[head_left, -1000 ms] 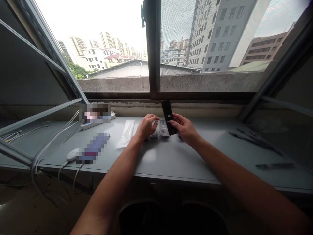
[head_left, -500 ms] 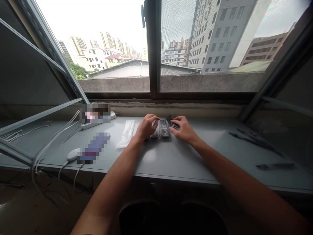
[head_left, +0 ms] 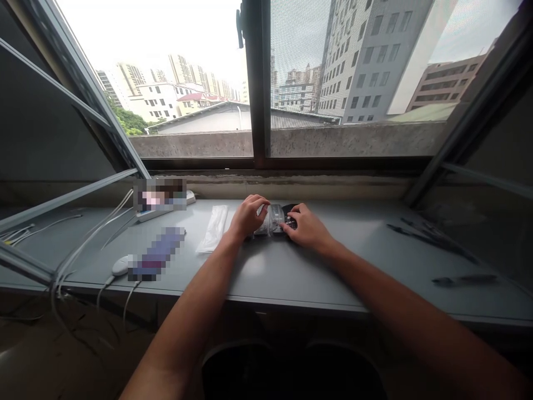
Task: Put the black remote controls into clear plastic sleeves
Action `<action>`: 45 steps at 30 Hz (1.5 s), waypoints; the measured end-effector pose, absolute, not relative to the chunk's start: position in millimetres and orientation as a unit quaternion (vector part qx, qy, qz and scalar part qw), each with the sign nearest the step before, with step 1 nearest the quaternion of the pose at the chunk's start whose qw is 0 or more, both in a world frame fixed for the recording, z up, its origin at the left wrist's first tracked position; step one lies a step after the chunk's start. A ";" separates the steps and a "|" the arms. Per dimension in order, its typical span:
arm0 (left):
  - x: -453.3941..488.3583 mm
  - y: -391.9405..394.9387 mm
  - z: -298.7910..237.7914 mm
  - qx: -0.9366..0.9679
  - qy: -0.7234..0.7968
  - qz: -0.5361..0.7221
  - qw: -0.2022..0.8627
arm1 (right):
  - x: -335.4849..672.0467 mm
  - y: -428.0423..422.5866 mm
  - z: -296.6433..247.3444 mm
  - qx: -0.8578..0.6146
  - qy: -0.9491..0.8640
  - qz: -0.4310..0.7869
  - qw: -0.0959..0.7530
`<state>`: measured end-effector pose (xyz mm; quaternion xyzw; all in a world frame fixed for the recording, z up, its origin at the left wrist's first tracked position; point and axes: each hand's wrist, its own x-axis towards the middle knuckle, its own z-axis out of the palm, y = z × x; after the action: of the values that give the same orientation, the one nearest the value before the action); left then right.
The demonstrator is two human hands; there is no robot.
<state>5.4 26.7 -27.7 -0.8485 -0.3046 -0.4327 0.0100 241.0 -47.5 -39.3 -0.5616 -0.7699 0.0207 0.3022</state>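
My right hand [head_left: 306, 225] grips a black remote control [head_left: 290, 216] with small pale buttons, thumb on the near side and fingers on the far side. It stands against the right edge of a row of dark, clear-plastic-wrapped pieces [head_left: 275, 218], which look like more remote controls. My left hand [head_left: 249, 215] curls over the left end of that row, thumb and forefinger bent round it. The palm hides the leftmost piece. A flat clear plastic bag [head_left: 213, 228] lies left of my left hand.
On the left are a white power strip [head_left: 190, 198], a blurred-out bluish item [head_left: 160, 253], a white rounded plug-like piece [head_left: 120, 266] and cables [head_left: 79, 250]. Black strap-like pieces [head_left: 433, 241] and a dark pen-like item [head_left: 464, 279] lie right. The window stands behind the desk [head_left: 291, 283].
My right hand has moved left with the remote control, turning it from a slant to line up beside the wrapped row. My left hand has stayed in place.
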 end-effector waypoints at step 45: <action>5.5 27.1 -29.3 -0.848 -0.306 -0.432 0.009 | 252.2 -35.2 -49.2 -0.551 -0.791 0.015 0.265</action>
<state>5.5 27.1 -29.3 -0.8484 -0.3063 -0.4316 0.0085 252.2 -35.2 -49.2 -0.5508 -0.7912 0.0152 0.2652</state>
